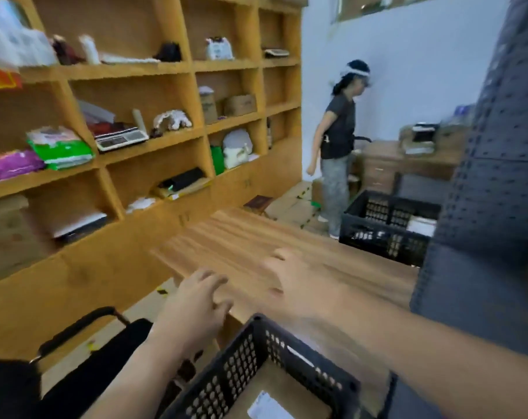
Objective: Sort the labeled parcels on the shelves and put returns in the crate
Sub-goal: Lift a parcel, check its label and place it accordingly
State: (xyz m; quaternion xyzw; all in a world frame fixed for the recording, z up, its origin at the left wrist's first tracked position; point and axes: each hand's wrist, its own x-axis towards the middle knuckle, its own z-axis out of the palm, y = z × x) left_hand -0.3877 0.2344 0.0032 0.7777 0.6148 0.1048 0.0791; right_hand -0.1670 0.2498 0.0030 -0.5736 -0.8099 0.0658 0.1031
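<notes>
Wooden table (250, 237) beside parcel-laden shelves (153, 68), black crate (241, 361) at near edge.

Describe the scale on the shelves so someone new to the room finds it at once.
Look at the wooden shelves along the left wall, in the compartment just right of the green packet. The scale lies flat there, beside an upright pale roll. It is the only hard white device with a dark display and keypad; everything near it is soft packets or bundles.

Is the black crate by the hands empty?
Not empty: the crate holds a brown parcel with a white label.
</notes>
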